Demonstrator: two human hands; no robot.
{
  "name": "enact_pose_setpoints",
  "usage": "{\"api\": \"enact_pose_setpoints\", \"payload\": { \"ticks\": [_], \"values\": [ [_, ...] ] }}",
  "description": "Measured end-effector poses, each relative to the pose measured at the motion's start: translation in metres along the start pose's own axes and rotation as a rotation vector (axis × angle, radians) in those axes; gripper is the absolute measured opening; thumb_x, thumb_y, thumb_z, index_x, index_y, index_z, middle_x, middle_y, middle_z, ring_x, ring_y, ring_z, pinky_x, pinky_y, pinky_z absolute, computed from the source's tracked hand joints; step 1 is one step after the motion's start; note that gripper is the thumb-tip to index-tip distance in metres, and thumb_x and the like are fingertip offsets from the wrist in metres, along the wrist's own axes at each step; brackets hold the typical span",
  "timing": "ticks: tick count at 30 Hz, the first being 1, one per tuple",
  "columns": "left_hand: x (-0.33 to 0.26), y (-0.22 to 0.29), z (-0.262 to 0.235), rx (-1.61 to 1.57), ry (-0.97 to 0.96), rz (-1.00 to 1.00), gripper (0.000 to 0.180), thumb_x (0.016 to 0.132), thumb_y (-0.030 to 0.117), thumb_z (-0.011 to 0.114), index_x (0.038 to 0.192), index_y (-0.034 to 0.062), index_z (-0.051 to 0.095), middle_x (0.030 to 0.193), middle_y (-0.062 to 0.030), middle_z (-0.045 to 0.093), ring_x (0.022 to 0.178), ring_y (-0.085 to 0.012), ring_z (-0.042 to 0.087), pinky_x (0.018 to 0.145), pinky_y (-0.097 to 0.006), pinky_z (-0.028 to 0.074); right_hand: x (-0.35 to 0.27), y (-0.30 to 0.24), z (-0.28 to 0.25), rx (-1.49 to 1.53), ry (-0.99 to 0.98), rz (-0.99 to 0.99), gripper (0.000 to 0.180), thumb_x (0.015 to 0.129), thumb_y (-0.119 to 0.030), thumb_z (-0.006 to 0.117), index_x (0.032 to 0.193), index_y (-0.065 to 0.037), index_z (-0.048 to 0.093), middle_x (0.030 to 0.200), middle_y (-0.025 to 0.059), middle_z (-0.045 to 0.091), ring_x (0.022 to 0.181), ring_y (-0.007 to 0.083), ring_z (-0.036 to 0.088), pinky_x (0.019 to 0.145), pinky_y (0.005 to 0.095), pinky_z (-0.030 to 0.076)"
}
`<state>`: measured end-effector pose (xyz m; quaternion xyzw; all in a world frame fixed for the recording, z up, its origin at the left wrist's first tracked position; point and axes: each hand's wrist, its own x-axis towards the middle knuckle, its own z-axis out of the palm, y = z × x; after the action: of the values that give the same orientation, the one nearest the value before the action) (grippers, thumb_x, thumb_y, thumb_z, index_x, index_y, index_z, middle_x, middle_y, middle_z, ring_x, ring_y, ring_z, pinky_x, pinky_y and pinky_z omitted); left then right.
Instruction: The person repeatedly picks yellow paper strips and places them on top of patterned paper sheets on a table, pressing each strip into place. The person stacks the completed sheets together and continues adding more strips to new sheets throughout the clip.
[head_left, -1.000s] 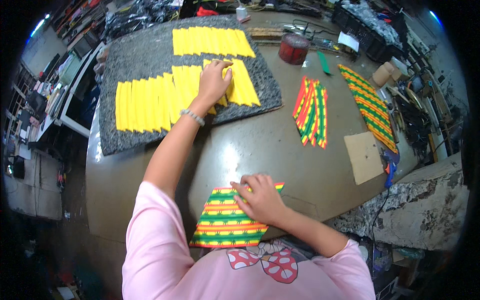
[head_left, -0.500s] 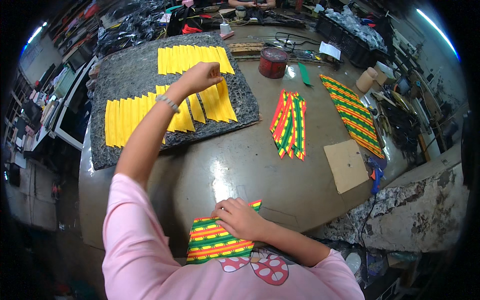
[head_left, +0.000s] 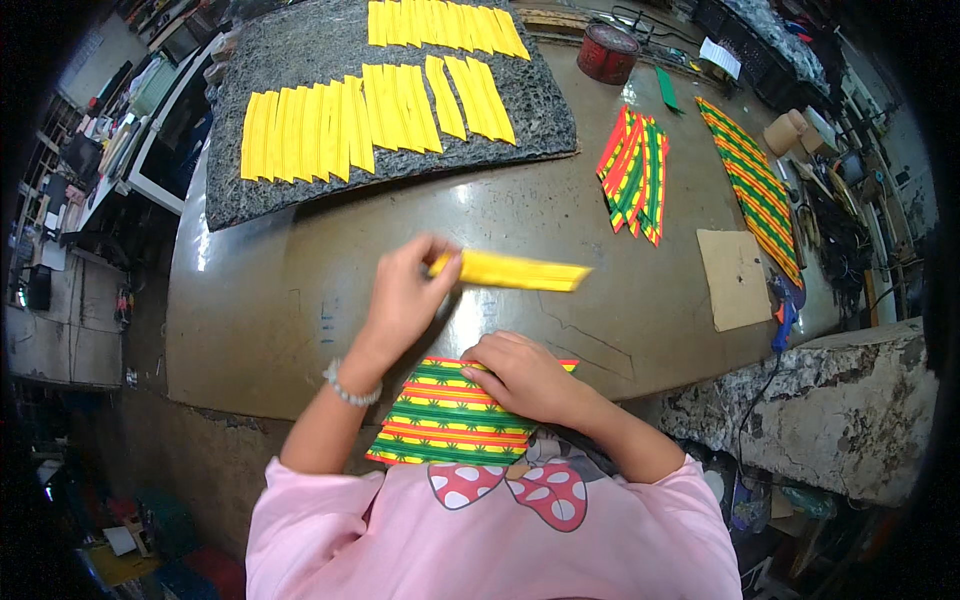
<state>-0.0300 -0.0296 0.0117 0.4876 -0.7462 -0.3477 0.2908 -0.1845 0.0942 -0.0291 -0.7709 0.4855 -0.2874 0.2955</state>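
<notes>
My left hand (head_left: 402, 300) pinches one end of a yellow strip (head_left: 525, 272) with a slanted tip. The strip is held out to the right above the table, slightly blurred. Below it, at the table's near edge, my right hand (head_left: 522, 372) presses bent fingers onto the top of some overlapping strips (head_left: 450, 412) patterned in green, yellow and red. Part of that pile is hidden under the hand. Farther off, a lower row of yellow strips (head_left: 300, 130) and an upper row of yellow strips (head_left: 440, 25) lie on a rough dark grey board (head_left: 300, 50).
Red-edged patterned strips (head_left: 637, 175) lie fanned at the right, with a longer row of patterned strips (head_left: 745, 185) beyond. A cardboard piece (head_left: 735, 280), a blue glue gun (head_left: 785, 325) and a red tin (head_left: 607, 53) stand or lie around. A crumbling wall ledge (head_left: 800, 410) borders the right.
My left hand has come back from the board toward me, carrying a yellow strip. My right hand stays on the patterned strips. The view has tilted, so the board appears higher.
</notes>
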Motion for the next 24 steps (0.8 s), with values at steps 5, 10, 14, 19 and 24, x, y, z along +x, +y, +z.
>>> {"api": "enact_pose_setpoints", "payload": {
  "ticks": [5, 10, 14, 19, 24],
  "values": [
    [-0.047, -0.05, -0.005, 0.217, 0.098, 0.158, 0.013, 0.088, 0.014, 0.073, 0.099, 0.0061, 0.072, 0.099, -0.0125, 0.067, 0.095, -0.0295, 0.059, 0.085, -0.038, 0.049, 0.009, -0.009, -0.009, 0.023, -0.04, 0.093, 0.018, 0.095, -0.019, 0.062, 0.095, -0.002, 0.066, 0.093, 0.0167, 0.068, 0.091, 0.0363, 0.065, 0.083, 0.0473, 0.051],
    [-0.066, -0.057, -0.025, 0.189, 0.249, 0.125, 0.016, 0.089, 0.013, 0.071, 0.104, 0.0071, 0.074, 0.106, -0.0114, 0.064, 0.104, -0.0291, 0.056, 0.093, -0.039, 0.046, 0.03, -0.012, -0.013, -0.001, -0.03, 0.15, 0.021, 0.096, -0.021, 0.06, 0.096, -0.002, 0.069, 0.091, 0.0177, 0.069, 0.089, 0.038, 0.066, 0.079, 0.0478, 0.052],
    [-0.073, -0.058, -0.035, 0.081, 0.181, 0.057, 0.016, 0.092, 0.017, 0.069, 0.102, 0.0052, 0.075, 0.106, -0.0108, 0.065, 0.103, -0.0285, 0.057, 0.094, -0.038, 0.045, 0.052, -0.009, -0.019, -0.061, -0.097, 0.139, 0.023, 0.095, -0.023, 0.062, 0.094, -0.002, 0.07, 0.092, 0.0183, 0.069, 0.088, 0.0378, 0.067, 0.079, 0.0473, 0.052],
    [-0.07, -0.056, -0.033, 0.123, 0.135, 0.017, 0.016, 0.09, 0.019, 0.072, 0.096, 0.0045, 0.074, 0.104, -0.0073, 0.066, 0.101, -0.027, 0.058, 0.093, -0.038, 0.045, 0.081, -0.006, -0.032, -0.068, -0.22, 0.219, 0.025, 0.094, -0.024, 0.064, 0.094, 0.001, 0.071, 0.09, 0.0208, 0.07, 0.086, 0.039, 0.067, 0.078, 0.0475, 0.052],
    [-0.072, -0.053, -0.031, 0.148, 0.148, -0.01, 0.014, 0.086, 0.021, 0.076, 0.089, 0.0072, 0.075, 0.105, -0.004, 0.066, 0.102, -0.0253, 0.057, 0.092, -0.038, 0.045, 0.091, -0.003, -0.037, 0.002, -0.284, 0.269, 0.026, 0.092, -0.023, 0.066, 0.092, 0.002, 0.071, 0.087, 0.0227, 0.07, 0.083, 0.0397, 0.068, 0.076, 0.0465, 0.052]
  ]
}}
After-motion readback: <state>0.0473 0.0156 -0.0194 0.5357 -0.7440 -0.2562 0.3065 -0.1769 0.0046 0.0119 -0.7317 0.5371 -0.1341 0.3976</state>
